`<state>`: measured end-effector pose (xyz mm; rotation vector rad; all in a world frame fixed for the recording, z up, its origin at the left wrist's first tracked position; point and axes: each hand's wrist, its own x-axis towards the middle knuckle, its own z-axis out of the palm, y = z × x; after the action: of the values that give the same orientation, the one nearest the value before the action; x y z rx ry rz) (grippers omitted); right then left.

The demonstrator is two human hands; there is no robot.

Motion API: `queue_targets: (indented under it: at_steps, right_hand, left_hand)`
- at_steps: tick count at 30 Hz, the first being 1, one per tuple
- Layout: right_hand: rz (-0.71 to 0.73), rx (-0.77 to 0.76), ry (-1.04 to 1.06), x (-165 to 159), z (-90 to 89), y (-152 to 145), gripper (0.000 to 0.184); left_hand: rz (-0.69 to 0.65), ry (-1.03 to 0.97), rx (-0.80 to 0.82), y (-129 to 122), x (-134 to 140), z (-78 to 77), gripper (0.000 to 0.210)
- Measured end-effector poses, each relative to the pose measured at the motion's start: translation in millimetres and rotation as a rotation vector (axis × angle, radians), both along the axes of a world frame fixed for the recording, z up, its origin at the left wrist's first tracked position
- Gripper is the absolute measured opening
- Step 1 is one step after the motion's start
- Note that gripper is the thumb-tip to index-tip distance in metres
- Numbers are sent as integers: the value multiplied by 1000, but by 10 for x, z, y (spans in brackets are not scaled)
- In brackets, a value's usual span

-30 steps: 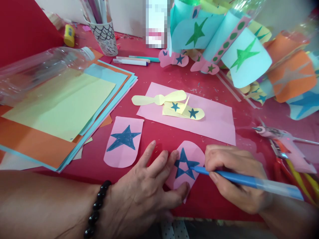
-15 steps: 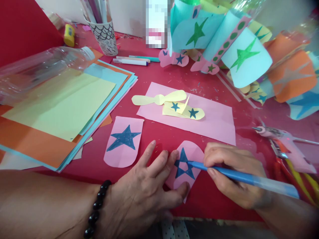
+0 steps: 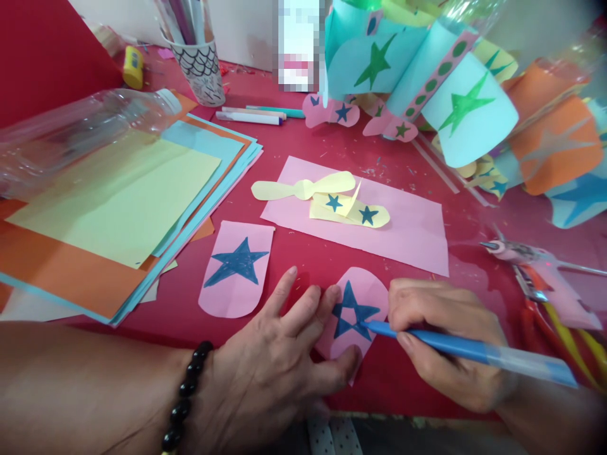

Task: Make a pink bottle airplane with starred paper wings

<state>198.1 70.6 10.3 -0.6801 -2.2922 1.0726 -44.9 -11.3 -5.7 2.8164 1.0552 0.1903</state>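
I see a clear plastic bottle (image 3: 107, 117) on stacked coloured paper (image 3: 118, 202), a scale-patterned paper cup (image 3: 202, 72), and a pink glue gun (image 3: 552, 272).

No legible text, no readable labels

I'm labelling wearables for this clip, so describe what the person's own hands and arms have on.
The left hand is ungloved, with a bracelet of round, glossy black beads at the wrist. No sleeve shows on the left forearm. The right hand is ungloved too, with no ring visible on either.
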Motion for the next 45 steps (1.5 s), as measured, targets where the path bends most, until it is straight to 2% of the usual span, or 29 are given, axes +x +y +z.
queue_targets:
  at_steps: [12, 27, 36, 45]
  right_hand:
    - [-74, -3, -20, 19, -19, 13, 15]
    - [12, -12, 2, 10, -23, -27, 18]
    - [-79, 5, -15, -1, -22, 6, 13]
    - [-3, -2, 20, 4, -51, -51, 18]
  left_hand:
    - [-3, 4, -13, -10, -10, -7, 55]
    - [-7, 13, -23, -5, -8, -2, 57]
    - [14, -30, -21, -30, -14, -56, 56]
    - [16, -46, -19, -23, -8, -49, 55]
